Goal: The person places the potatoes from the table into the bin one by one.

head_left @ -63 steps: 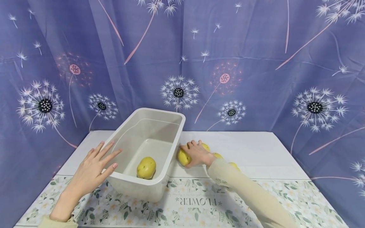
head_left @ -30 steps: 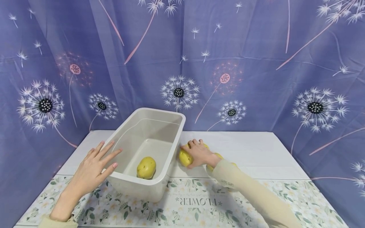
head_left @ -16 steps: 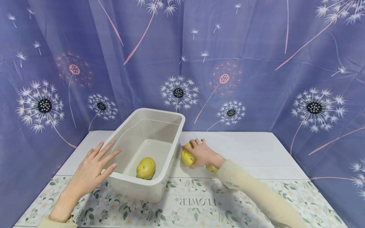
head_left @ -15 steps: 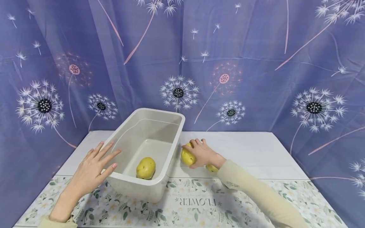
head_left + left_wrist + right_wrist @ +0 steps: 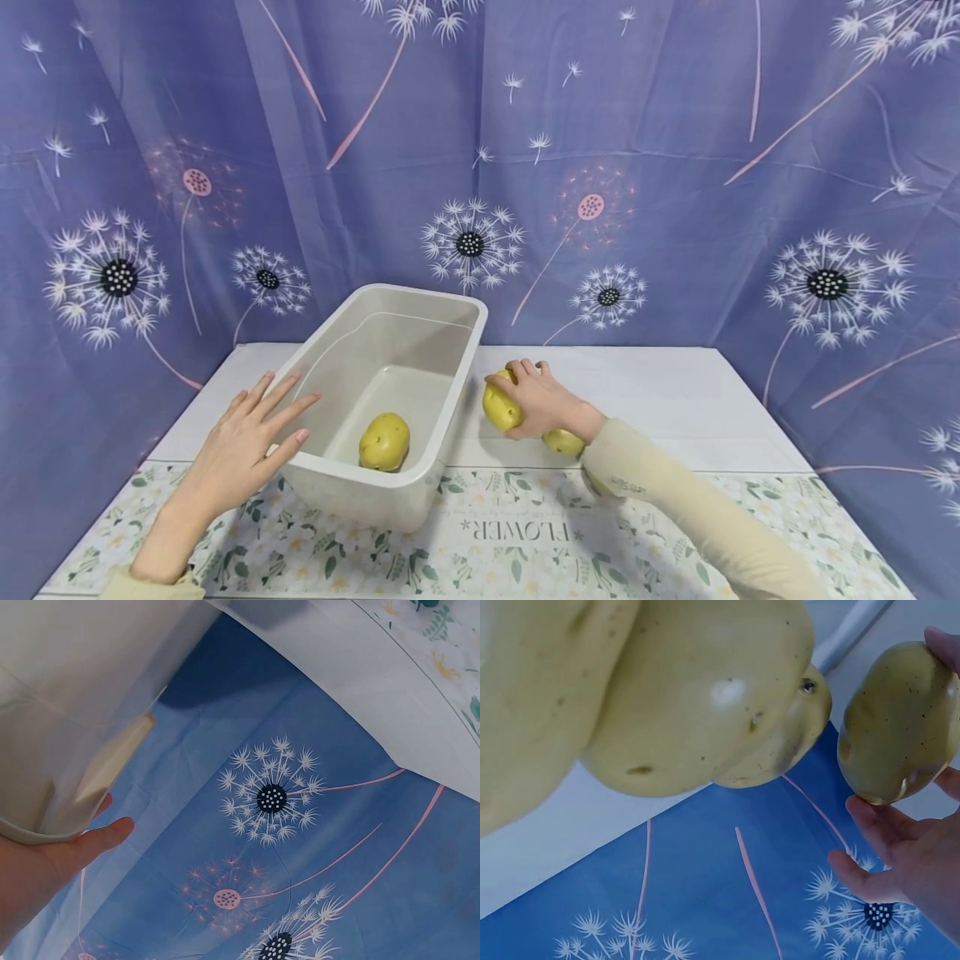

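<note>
At the bin (image 5: pixel 356 500), left grip (image 5: pixel 238 443) spread, contact unclear; inside, one potato (image 5: pixel 385 442); right grip (image 5: pixel 542 400) clamping another potato (image 5: pixel 500 406)

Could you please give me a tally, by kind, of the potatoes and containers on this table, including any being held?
Potatoes: 5 (1 in the bin, 1 in the right hand, 3 on the table, clearest in the right wrist view)
Bin: 1
Total: 6
</note>
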A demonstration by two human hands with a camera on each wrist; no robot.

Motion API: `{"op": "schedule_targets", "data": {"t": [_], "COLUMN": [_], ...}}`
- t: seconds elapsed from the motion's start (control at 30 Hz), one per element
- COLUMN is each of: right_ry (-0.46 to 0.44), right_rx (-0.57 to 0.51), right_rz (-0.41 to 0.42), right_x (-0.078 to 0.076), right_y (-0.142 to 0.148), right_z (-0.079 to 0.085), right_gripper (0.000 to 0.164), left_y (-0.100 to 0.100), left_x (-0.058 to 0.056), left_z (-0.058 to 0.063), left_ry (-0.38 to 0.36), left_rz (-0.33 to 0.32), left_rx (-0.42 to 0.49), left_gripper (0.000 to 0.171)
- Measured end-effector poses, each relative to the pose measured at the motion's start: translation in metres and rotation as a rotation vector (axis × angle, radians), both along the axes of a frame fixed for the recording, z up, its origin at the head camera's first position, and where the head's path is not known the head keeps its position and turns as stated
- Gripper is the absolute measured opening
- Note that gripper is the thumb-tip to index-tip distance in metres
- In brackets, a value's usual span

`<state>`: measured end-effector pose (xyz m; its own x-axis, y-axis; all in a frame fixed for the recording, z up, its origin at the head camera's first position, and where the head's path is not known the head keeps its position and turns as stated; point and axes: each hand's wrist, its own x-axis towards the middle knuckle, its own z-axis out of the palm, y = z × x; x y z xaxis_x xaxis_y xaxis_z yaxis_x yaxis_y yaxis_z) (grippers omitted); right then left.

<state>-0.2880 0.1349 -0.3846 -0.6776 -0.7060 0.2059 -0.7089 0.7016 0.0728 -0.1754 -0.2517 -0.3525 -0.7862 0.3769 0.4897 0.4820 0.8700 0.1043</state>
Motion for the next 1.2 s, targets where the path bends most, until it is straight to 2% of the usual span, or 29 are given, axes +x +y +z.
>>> {"op": "schedule_targets", "data": {"t": [0.53, 0.9, 1.2], "right_ry": [0.017, 0.071, 0.070], "right_rx": [-0.022, -0.030, -0.043], "right_rz": [0.016, 0.037, 0.044], "right_x": [0.004, 0.007, 0.011], "right_y": [0.010, 0.014, 0.017], "right_z": [0.007, 0.013, 0.021], "right_gripper": [0.084, 0.084, 0.084], "left_y": [0.001, 0.001, 0.001], "left_x": [0.000, 0.001, 0.001], "left_z": [0.002, 0.003, 0.003], "left_ry": [0.002, 0.000, 0.005], "left_rz": [-0.002, -0.010, -0.010], "left_rx": [0.002, -0.006, -0.008], "left_gripper": [0.043, 0.043, 0.043]}}
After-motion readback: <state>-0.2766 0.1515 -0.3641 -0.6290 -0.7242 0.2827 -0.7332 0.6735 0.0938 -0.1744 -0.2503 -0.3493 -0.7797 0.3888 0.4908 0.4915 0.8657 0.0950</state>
